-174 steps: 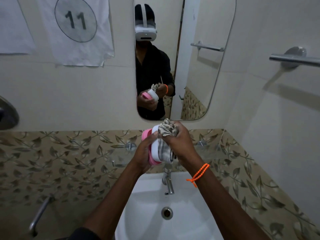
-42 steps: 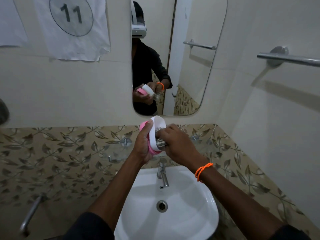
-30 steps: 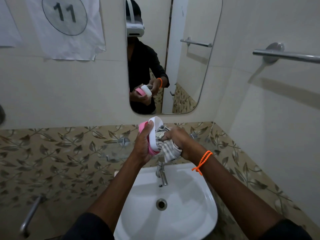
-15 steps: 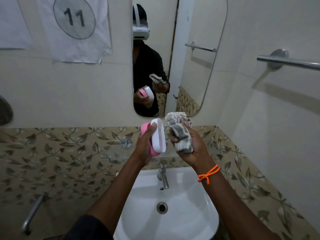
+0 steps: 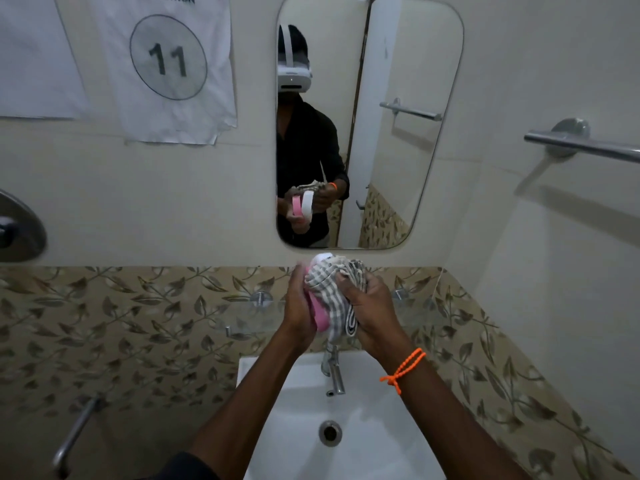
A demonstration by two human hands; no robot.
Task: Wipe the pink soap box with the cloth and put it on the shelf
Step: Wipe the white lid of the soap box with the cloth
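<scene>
My left hand (image 5: 298, 306) grips the pink soap box (image 5: 319, 315) upright above the sink, with its white lid part just showing at the top. My right hand (image 5: 370, 311) holds a grey-and-white checked cloth (image 5: 327, 292) bunched against the box, covering most of its right side. The mirror (image 5: 408, 116) reflects both hands, the pink and white box parts and the cloth. A glass shelf (image 5: 242, 315) on metal pegs runs along the leaf-patterned tiles just behind my hands.
A white sink (image 5: 346, 427) with a chrome tap (image 5: 334, 370) lies below my hands. A towel bar (image 5: 581, 147) sticks out on the right wall. A metal handle (image 5: 74, 434) is at lower left, and a paper sign marked 11 (image 5: 169, 64) hangs upper left.
Half a second ago the cloth was held apart to the right of the box. My right hand has brought it back onto the box and now covers it.
</scene>
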